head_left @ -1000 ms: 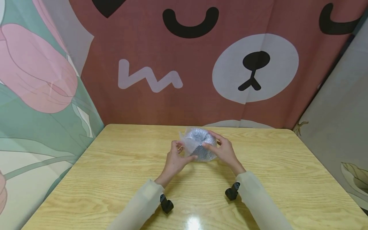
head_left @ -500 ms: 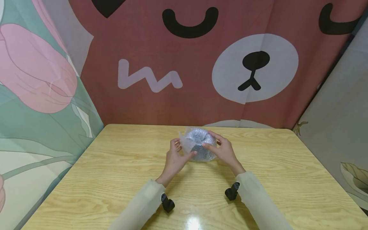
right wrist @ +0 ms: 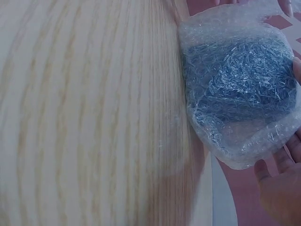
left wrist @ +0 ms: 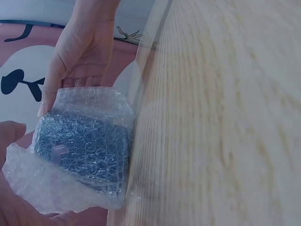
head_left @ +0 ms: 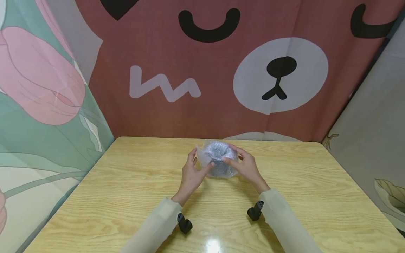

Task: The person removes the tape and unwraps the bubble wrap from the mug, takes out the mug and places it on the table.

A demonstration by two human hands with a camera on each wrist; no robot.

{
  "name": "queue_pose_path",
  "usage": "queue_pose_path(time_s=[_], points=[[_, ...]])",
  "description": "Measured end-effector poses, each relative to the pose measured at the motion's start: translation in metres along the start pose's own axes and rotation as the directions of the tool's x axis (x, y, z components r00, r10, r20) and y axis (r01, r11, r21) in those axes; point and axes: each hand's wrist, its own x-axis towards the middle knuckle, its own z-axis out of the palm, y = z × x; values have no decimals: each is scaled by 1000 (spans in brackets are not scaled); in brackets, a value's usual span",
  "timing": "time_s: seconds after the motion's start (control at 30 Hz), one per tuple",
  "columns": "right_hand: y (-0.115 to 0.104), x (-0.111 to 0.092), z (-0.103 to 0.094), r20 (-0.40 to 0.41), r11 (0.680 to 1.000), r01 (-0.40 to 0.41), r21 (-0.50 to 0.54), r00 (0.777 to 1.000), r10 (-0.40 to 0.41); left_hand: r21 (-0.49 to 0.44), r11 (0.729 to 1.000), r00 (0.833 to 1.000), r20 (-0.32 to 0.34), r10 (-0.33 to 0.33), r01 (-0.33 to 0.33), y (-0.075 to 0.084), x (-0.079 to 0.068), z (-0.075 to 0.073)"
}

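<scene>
A bubble-wrapped bundle (head_left: 221, 169) sits at the back middle of the table, its top dipping in at the centre. Through the wrap (left wrist: 87, 146) a bluish content shows, too blurred to identify. My left hand (head_left: 191, 176) is at the bundle's left side, thumb on its front and bent fingers along the loose film. On the opposite side my right hand (head_left: 247, 168) grips the bundle, thumb near the top and fingers behind. In the right wrist view the film (right wrist: 230, 153) bulges loosely near the right hand (right wrist: 282, 193).
The wooden table (head_left: 133, 189) extends toward me on both sides of the arms. Behind its far edge hangs a reddish-brown curtain (head_left: 164, 116) with a bear print. Patterned cloths flank the table. A small black camera (head_left: 185, 223) is on each wrist.
My left thumb has slid up the bundle's front, and the left fingers have moved up along its side. The loose film there now lies closer in. My right hand stays put.
</scene>
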Motion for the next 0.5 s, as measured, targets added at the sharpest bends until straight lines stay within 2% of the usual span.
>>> queue_pose_path(time_s=[0.27, 0.5], points=[[-1, 0, 1, 3, 1000, -12, 4, 1000, 12, -44, 999, 1000, -8, 7, -8, 0, 0, 0], [-1, 0, 2, 1, 1000, -17, -2, 1000, 17, -65, 996, 998, -41, 50, -53, 1, 0, 0]])
